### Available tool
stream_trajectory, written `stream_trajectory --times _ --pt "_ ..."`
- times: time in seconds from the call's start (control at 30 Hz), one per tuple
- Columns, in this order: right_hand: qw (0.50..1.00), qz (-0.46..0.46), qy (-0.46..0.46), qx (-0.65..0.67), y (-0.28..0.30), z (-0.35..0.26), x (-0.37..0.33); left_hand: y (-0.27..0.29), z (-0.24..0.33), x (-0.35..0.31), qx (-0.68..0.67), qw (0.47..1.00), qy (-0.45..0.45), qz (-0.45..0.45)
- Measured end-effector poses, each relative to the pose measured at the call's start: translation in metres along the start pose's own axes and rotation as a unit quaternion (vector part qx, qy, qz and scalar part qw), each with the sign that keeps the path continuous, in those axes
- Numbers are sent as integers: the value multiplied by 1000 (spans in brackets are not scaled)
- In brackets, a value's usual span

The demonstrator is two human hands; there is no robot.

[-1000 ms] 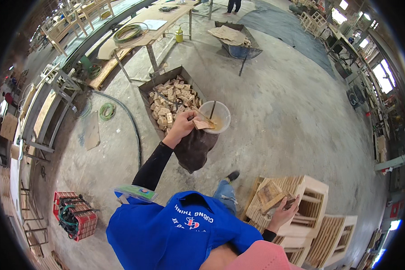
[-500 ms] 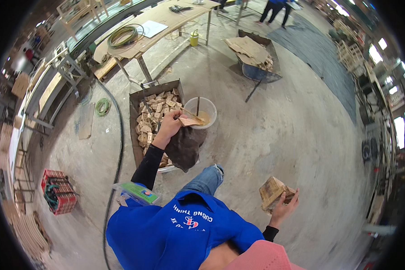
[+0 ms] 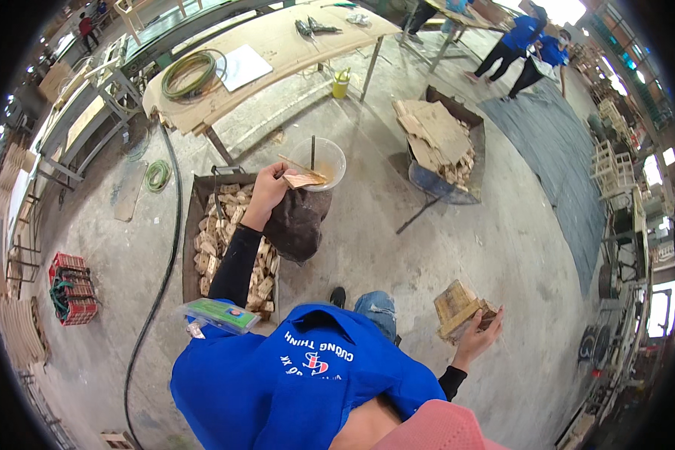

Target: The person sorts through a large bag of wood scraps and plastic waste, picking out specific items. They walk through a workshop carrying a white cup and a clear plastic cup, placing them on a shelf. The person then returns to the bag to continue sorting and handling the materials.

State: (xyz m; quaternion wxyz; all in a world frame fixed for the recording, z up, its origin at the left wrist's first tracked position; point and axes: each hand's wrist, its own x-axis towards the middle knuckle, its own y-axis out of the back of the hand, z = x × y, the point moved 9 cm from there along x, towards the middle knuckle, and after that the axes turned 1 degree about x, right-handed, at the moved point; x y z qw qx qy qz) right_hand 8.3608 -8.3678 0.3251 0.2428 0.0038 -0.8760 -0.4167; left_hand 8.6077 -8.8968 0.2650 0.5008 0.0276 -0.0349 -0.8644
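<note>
My left hand is closed on a small light-brown wood piece, held at the rim of a translucent plastic bucket. The bucket contains a tan liquid, and a dark rod stands up in it. A thin stick lies above the wood piece; whether my fingers hold it too I cannot make out. Below the bucket hangs or lies a dark brown cloth-like cover. Off to the right, my right hand grips a chunky block of wood from its right side.
At the left of the bucket stands a metal bin heaped with small wood blocks. A wheelbarrow carries wood sheets and scraps. Behind is a long table with a coiled hose. A black hose crosses the floor. Two people stand far right.
The view has shifted, showing more of the far table and the people. My left hand still holds the wood piece by the bucket. My right hand keeps its grip on the block.
</note>
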Motion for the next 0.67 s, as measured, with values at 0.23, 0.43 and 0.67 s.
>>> stream_trajectory --times 0.23,0.43,0.67 --pt "996 -41 73 32 -149 -45 183 -10 24 164 15 993 -49 102" --pt "982 -107 141 64 -303 -109 338 6 28 297 14 978 -34 206" --pt "927 -199 293 122 -464 -287 489 57 19 426 -3 957 -7 290"
